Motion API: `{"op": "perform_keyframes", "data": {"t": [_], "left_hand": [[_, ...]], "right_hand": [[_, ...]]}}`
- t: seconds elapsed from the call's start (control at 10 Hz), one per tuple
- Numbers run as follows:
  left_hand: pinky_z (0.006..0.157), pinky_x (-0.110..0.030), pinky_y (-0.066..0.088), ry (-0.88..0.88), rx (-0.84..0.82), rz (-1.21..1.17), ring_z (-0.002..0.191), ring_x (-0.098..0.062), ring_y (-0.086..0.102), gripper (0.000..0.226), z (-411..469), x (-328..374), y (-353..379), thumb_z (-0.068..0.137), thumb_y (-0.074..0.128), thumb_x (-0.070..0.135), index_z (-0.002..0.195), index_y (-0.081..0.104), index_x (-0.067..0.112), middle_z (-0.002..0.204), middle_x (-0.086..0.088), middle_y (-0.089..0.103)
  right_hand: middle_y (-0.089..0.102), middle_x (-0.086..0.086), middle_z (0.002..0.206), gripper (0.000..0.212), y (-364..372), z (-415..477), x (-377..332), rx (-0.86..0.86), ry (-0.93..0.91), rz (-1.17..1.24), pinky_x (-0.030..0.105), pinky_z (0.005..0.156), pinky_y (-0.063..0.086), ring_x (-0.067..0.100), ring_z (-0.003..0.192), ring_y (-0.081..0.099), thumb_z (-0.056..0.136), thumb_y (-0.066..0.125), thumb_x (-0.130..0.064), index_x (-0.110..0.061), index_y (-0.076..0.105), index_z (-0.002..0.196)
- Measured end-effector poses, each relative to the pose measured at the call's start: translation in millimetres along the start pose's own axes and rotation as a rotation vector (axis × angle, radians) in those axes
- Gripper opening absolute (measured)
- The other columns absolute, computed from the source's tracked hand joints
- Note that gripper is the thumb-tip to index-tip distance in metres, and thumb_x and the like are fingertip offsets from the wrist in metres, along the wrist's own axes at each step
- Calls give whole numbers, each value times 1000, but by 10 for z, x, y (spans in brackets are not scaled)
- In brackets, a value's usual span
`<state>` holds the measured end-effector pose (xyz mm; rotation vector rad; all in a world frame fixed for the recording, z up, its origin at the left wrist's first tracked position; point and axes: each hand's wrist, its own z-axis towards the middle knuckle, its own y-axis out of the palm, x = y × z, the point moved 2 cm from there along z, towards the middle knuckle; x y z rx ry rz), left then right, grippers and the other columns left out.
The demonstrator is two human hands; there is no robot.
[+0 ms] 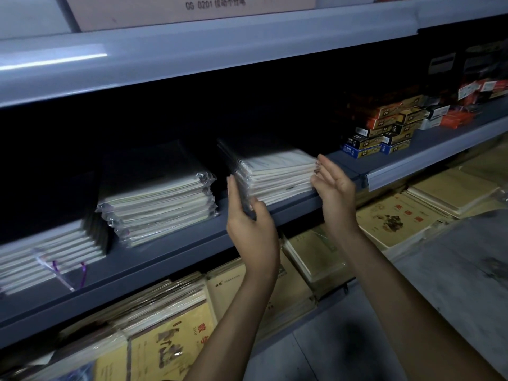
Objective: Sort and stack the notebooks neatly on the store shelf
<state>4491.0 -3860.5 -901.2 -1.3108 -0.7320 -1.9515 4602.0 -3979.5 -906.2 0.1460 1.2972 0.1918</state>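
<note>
A stack of plastic-wrapped notebooks with dark covers [277,171] lies on the grey middle shelf [170,259]. My left hand [251,226] presses flat against the stack's left side, fingers straight along the spiral edges. At the stack's right front corner my right hand [334,188] touches it with straight fingers. A second wrapped stack [156,199] sits to the left, and a third, lower stack [46,254] lies at the far left with purple ribbons hanging out.
Small orange, black and blue boxes [384,130] are piled on the shelf to the right. The lower shelf holds yellow-covered books [390,218] and more below left [165,345]. A cardboard box [189,9] stands on the top shelf. Grey floor shows at lower right.
</note>
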Motion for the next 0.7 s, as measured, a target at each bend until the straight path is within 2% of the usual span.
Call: {"op": "perform_keyframes", "data": {"t": [0.1,0.2,0.3,0.4,0.5,0.6,0.7], "left_hand": [[66,-23,56,-12,-120,108,85,-5,70,72,-17,-40,27,101,47,17,166,22,33,156,7,52],[91,-57,61,24,-216,231,125,-50,59,84,4,-122,38,85,41,40,163,8,47,156,-11,50],[94,-62,57,62,-264,274,127,-55,55,87,-16,-136,12,82,42,42,162,7,48,157,-13,49],[96,-62,57,62,-292,268,127,-55,55,88,-2,-92,-34,84,44,42,164,8,46,166,-2,39],[105,-67,49,28,-335,253,134,-53,51,85,45,-109,-115,87,48,39,163,12,49,166,5,38],[115,-42,48,29,-330,228,141,-13,52,78,60,-43,-331,93,53,27,165,24,34,160,9,46],[105,-14,44,47,-350,233,127,6,54,69,-7,14,-514,100,57,13,163,32,26,148,11,53]], "right_hand": [[59,8,142,56,37,-45,10,8,8,20,16,109,43,10,132,56,95,52,13,-7,53,147],[58,6,144,59,67,-58,-1,-8,2,15,14,109,43,12,135,53,92,51,14,-9,55,146],[55,7,147,62,75,-96,-20,-30,-4,0,11,108,41,14,139,49,91,49,16,-10,53,147],[55,9,146,65,45,-57,-12,-48,-3,-23,9,105,42,15,137,50,89,48,20,-10,52,146],[58,13,142,65,-9,-18,-17,-41,20,-19,14,105,45,18,134,55,87,47,25,-4,53,145],[61,13,139,62,-79,-94,5,-4,12,-21,16,103,48,20,132,58,88,46,26,0,53,144],[57,12,145,64,-112,-255,-57,-53,36,-154,25,112,43,19,137,53,90,48,23,-3,48,149]]}}
